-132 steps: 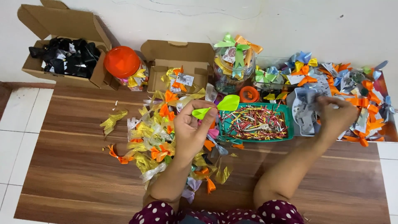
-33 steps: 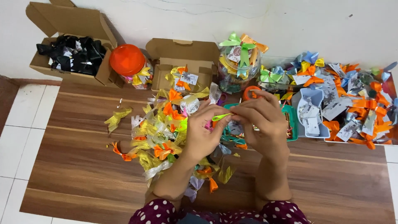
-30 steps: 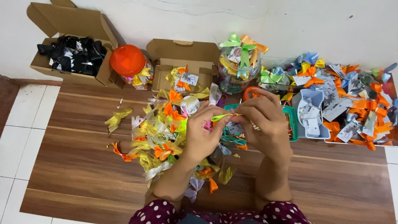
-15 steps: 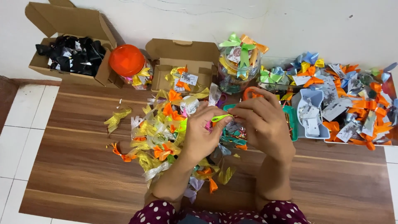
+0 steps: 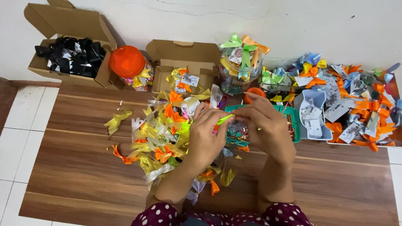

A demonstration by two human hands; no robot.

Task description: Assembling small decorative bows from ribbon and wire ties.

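Observation:
My left hand [image 5: 205, 138] and my right hand [image 5: 266, 127] meet over the middle of the wooden board [image 5: 75, 175]. Together they pinch a small light-green ribbon bow [image 5: 225, 119] between the fingertips. Under the hands lies a green tray [image 5: 294, 121] of thin coloured strips, mostly hidden by my right hand. A heap of yellow, orange and clear bows [image 5: 161, 134] lies just left of my left hand.
A cardboard box of black bows [image 5: 69, 54] stands at the back left, beside a jar with an orange lid [image 5: 127, 62]. Behind the hands are an open box [image 5: 184, 62] and a clear jar of bows [image 5: 240, 67]. Many bows and tags [image 5: 351, 104] pile at the right.
My right hand came back from the pile at the right and joined my left hand on the green bow. Over the last second both hands shifted only slightly.

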